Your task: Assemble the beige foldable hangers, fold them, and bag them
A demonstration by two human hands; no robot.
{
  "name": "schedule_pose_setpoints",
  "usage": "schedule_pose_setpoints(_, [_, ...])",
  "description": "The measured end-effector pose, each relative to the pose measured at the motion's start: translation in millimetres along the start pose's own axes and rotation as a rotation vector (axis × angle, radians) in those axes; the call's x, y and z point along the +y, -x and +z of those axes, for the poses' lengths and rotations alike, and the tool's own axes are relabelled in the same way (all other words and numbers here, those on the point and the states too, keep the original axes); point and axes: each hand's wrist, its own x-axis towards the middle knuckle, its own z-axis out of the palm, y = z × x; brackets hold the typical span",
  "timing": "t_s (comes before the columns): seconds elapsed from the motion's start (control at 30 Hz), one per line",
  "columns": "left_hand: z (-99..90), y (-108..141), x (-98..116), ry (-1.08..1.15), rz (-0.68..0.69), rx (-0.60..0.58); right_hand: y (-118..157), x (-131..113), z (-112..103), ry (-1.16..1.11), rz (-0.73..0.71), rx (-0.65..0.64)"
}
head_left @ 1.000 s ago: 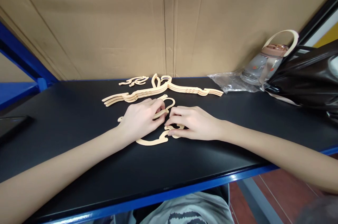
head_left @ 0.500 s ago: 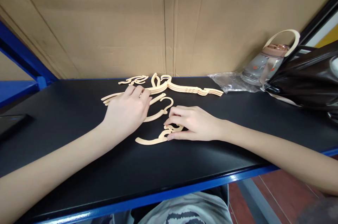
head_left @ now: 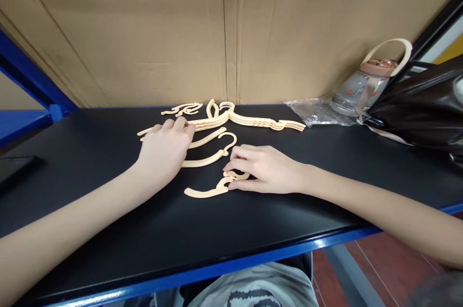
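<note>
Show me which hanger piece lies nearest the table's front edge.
The curved piece by the right hand, its free end pointing left; the other hanger pieces lie farther back.

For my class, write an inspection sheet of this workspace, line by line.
Surface: black tabletop, blue front edge.
Job's things: stacked cream hangers, small curved parts behind; nearer, loose hanger pieces.
Clutter: water bottle, crinkled clear plastic, black bag; dark flat object at left, unclear.
Hands: left hand over hanger pieces, grip hidden; right hand pinching the nearest curved piece.
Cables: nothing seen.
Surroundings: cardboard behind, blue frame left, reddish floor.
</note>
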Motion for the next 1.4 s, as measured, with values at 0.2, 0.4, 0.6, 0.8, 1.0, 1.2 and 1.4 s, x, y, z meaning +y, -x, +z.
schedule_pose_setpoints(0.2, [0.2,0.4,2.6,0.05,0.045,-0.003,0.7,0.4,0.8,-0.012,0.005,0.009])
schedule_pose_setpoints(0.4, [4.1,3.0,-0.1,0.116,0.058,-0.018,0.7,0.7,-0.1,-0.013,-0.001,-0.003])
schedule_pose_setpoints(0.6, [0.7,3.7,-0.7,0.125,0.056,-0.121,0.7,0.1,0.1,0.003,-0.002,-0.003])
schedule_pose_setpoints(0.8, [-6.4,3.5,2.2,0.171,0.014,-0.099,0.6,0.1,0.0,-0.002,-0.001,-0.004])
schedule_pose_setpoints(1.0, [-15.5,3.3,8.7,0.158,-0.056,-0.106,0.8,-0.2,-0.8,-0.013,0.002,-0.003])
schedule_pose_setpoints(1.2, [-21.5,5.7,20.2,0.422,0.012,0.126,-2.5,-1.4,-0.4,-0.14,0.109,0.102])
schedule_pose_setpoints(1.4, [-17.4,6.3,27.9,0.557,0.276,0.264,-4.4,8.5,4.1,-0.292,0.261,0.283])
